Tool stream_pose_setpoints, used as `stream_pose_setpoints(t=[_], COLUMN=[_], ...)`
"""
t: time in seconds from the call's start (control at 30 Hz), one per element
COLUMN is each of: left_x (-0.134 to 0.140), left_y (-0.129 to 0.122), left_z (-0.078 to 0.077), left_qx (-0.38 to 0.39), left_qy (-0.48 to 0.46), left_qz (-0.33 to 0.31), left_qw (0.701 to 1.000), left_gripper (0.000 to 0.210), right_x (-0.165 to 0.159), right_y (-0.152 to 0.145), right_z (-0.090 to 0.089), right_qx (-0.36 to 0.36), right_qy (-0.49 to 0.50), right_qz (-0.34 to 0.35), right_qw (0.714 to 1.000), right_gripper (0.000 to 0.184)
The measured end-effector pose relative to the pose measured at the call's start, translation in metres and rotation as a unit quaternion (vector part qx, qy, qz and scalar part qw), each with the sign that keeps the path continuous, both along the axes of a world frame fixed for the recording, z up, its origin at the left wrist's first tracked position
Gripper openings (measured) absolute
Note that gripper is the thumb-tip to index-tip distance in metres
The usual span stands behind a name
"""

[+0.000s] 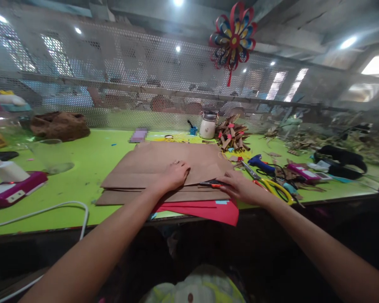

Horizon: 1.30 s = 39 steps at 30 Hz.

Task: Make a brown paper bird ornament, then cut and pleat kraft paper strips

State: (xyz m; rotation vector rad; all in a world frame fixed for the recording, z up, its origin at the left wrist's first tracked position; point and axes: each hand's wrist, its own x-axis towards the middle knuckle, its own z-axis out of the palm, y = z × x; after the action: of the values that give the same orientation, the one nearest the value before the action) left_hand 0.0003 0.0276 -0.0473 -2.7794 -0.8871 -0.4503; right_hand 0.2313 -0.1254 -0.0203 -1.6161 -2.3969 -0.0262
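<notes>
Large sheets of folded brown paper (145,168) lie stacked in front of me, over red sheets (208,210) that stick out at the near edge. My left hand (176,173) rests on the brown paper with its fingers curled together at the edge of the upper layer. To the right, my right hand (240,185) is closed around what looks like a small pair of scissors (213,183), black and orange-red. Their tips point left along the paper's edge, below my left hand. The fingers hide most of the handles.
Yellow-handled scissors (273,187), a blue glue gun (261,163) and brown scraps lie right of the paper. Behind stand a jar (208,126) and a pile of rolled brown pieces (233,136). At left are a clear cup (49,155), a power strip (22,189) and a white cable (60,205).
</notes>
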Motion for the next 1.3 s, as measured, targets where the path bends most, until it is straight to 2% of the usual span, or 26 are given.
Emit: stream_pose_setpoints(t=[0.13,0.4,0.53,0.63,0.77,0.87,1.0,1.07,1.13,1.3], left_x=[0.000,-0.001,0.010,0.026,0.034,0.014,-0.031,-0.049,-0.059,-0.064], left_y=[0.000,-0.005,-0.008,-0.012,-0.012,0.000,0.019,0.025,0.027,0.025], left_z=[-0.001,0.001,0.003,0.007,0.020,0.035,0.047,0.042,0.031,0.009], left_qx=[-0.004,-0.023,-0.029,-0.033,-0.091,-0.160,-0.165,-0.190,-0.194,-0.169], left_qy=[-0.003,-0.021,-0.037,-0.038,-0.032,-0.031,0.011,0.021,-0.012,-0.076], left_qz=[0.006,0.021,0.037,0.021,0.004,0.003,0.000,-0.035,-0.060,-0.055], left_qw=[1.000,0.999,0.998,0.999,0.995,0.987,0.986,0.981,0.979,0.981], left_gripper=[0.030,0.028,0.028,0.029,0.025,0.031,0.028,0.028,0.032,0.036], right_x=[-0.005,0.005,0.014,0.023,0.031,0.032,0.031,0.030,0.027,0.013], right_y=[0.000,-0.014,-0.014,-0.010,-0.007,-0.007,-0.005,-0.004,-0.003,0.000], right_z=[-0.002,-0.004,0.004,0.015,0.021,0.017,0.008,0.006,0.004,0.002], right_qx=[-0.012,-0.033,-0.030,-0.040,-0.052,-0.046,-0.040,-0.034,-0.030,-0.022], right_qy=[0.017,0.066,0.072,0.059,0.046,0.049,0.045,0.046,0.046,0.050], right_qz=[0.011,0.035,0.024,0.014,0.018,0.030,0.026,0.026,0.023,0.030], right_qw=[1.000,0.997,0.997,0.997,0.997,0.997,0.998,0.998,0.998,0.998], right_gripper=[0.037,0.040,0.041,0.042,0.044,0.044,0.043,0.042,0.042,0.040])
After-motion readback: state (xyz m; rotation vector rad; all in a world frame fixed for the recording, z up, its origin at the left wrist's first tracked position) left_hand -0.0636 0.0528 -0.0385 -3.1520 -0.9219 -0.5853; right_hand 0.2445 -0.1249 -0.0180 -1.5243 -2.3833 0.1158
